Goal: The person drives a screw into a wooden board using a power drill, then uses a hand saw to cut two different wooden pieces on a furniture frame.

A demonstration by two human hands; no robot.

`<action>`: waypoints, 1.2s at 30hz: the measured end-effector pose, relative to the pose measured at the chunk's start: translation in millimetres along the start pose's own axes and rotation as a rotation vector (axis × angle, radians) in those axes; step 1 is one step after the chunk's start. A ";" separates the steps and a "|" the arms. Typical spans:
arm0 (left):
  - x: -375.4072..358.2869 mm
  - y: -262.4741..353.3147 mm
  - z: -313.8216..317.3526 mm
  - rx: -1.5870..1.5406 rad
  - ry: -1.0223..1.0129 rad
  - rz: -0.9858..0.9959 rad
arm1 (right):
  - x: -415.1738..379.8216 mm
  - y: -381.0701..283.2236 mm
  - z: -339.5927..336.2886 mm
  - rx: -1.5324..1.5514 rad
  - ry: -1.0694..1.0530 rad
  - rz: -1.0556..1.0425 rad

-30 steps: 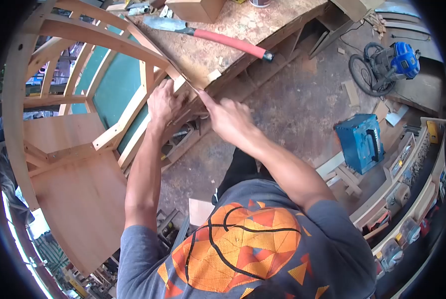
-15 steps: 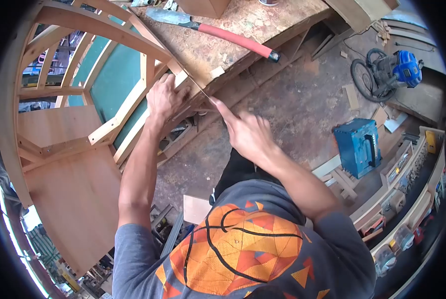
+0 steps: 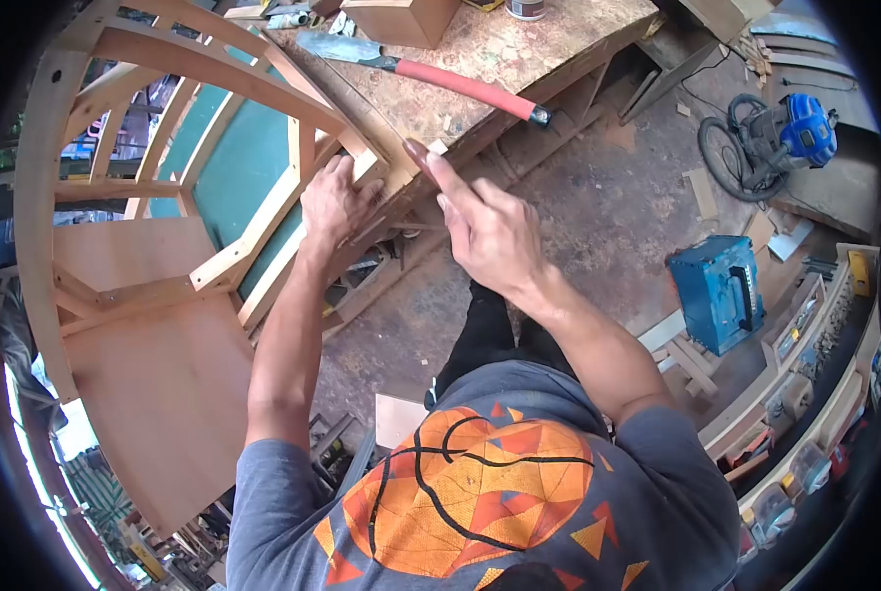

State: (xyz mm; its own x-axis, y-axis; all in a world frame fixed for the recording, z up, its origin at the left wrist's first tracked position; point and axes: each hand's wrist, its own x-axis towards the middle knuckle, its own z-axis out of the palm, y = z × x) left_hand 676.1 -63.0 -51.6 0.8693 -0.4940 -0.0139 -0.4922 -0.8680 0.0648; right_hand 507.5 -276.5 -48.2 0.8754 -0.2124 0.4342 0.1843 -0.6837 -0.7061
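My left hand (image 3: 337, 204) is closed over the corner of a curved wooden frame (image 3: 226, 264), fingers curled round a rail near its end. Beside that corner, over the bench edge, my right hand (image 3: 497, 236) grips a slim brown blade-like tool (image 3: 420, 157). Its index finger lies stretched along the tool, and the rest of the tool is hidden by the hand. A green panel (image 3: 248, 163) shows behind the frame's slats. On the workbench (image 3: 500, 49) lies a flat-bladed saw with a long red handle (image 3: 465, 90).
A wooden box (image 3: 398, 20) and a small tin (image 3: 525, 8) stand at the bench's back. On the right are a blue vacuum cleaner (image 3: 803, 134) with a coiled hose and a blue toolbox (image 3: 718, 295). Wood offcuts (image 3: 692, 364) lie on the floor nearby.
My right hand has moved slightly up and turned, bringing the tool away from the frame's corner, where its thin edge was. My left hand stays on the frame. The whole view has shifted slightly.
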 end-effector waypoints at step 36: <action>-240.2 17.9 108.1 -0.687 0.525 -0.577 | 77.0 115.7 -46.5 -0.558 -0.109 -0.236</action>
State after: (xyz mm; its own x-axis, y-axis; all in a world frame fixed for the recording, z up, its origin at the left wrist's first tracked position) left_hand 453.7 34.8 -154.9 0.9556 0.2140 0.2023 -0.0073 -0.6694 0.7428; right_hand 575.4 -404.4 -70.4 0.8856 0.0418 0.4625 0.1429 -0.9722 -0.1858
